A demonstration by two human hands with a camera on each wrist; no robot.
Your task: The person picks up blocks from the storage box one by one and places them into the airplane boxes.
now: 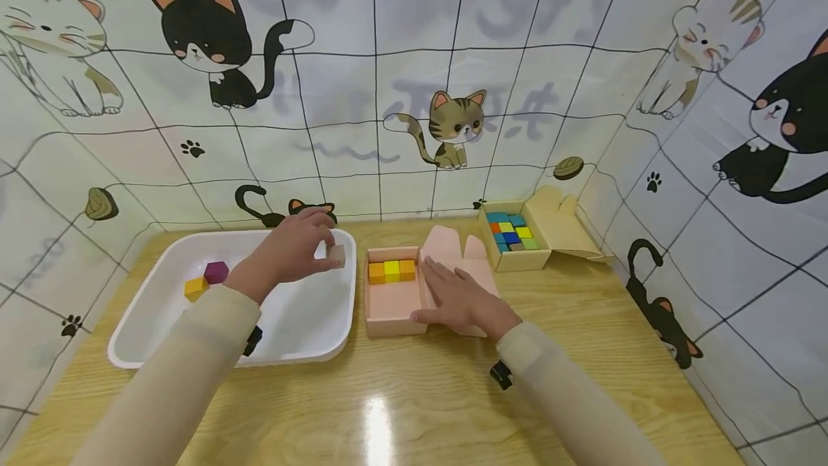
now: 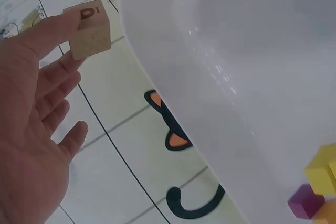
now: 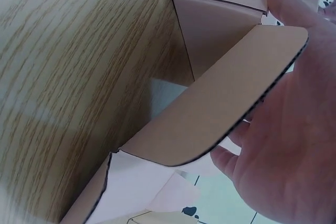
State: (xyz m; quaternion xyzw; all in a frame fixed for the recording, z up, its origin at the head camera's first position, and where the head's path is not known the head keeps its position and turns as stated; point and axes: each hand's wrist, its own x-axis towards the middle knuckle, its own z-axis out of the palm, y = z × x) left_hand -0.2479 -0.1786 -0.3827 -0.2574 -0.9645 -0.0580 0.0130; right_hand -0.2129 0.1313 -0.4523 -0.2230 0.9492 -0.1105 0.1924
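My left hand (image 1: 289,249) is over the right part of a white plastic tub (image 1: 304,326). Between thumb and fingers it pinches a pale wooden cube (image 2: 90,38) with a dark printed mark on its face. In the tub lie a yellow-orange cube (image 1: 195,288) and a purple block (image 1: 216,272). Just right of the tub stands an opened pink cardboard box (image 1: 396,327), its lid folded out to the right. A row of yellow and orange cubes (image 1: 392,270) sits along its back wall. With relaxed fingers, my right hand (image 1: 461,298) rests on the box's right edge and lid.
At the back right is a cream cardboard box (image 1: 524,261), lid open, holding several coloured cubes (image 1: 511,234). Everything stands on a wooden table (image 1: 323,416). Cat-patterned wall sheets (image 1: 343,92) enclose the back and sides.
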